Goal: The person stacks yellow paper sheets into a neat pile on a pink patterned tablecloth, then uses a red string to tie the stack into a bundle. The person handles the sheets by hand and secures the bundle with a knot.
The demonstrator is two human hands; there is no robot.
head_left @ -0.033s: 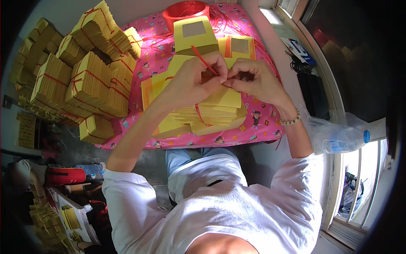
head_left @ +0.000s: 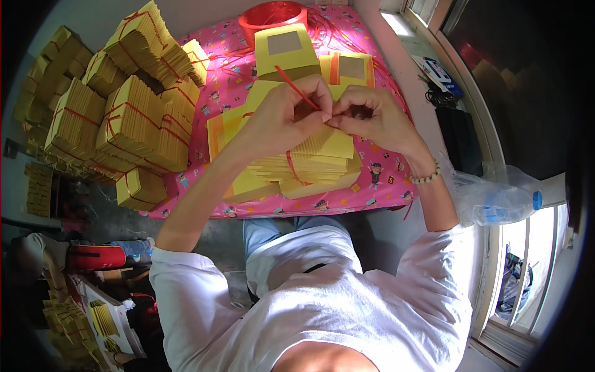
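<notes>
A stack of yellow paper pieces (head_left: 304,168) lies in front of me on the pink patterned tablecloth (head_left: 378,158), with red strap around it. Above the stack, my left hand (head_left: 294,115) is closed in a pinch on a red strap (head_left: 291,82), whose free end sticks up to the upper left. My right hand (head_left: 372,118), with a beaded bracelet on the wrist, pinches at the same spot, its fingertips meeting the left ones. The strap's crossing under the fingers is hidden. More flat yellow pieces with windows (head_left: 284,43) lie just beyond the stack.
Tied yellow bundles (head_left: 133,118) are piled high at the left. A red basin (head_left: 273,18) stands at the far edge, with loose red straps (head_left: 334,34) beside it. At the right, a clear plastic bottle (head_left: 502,208) rests by the window. Another person (head_left: 52,260) is at the lower left.
The free end of the red strap has tilted slightly to the left. Both hands stay in nearly the same place.
</notes>
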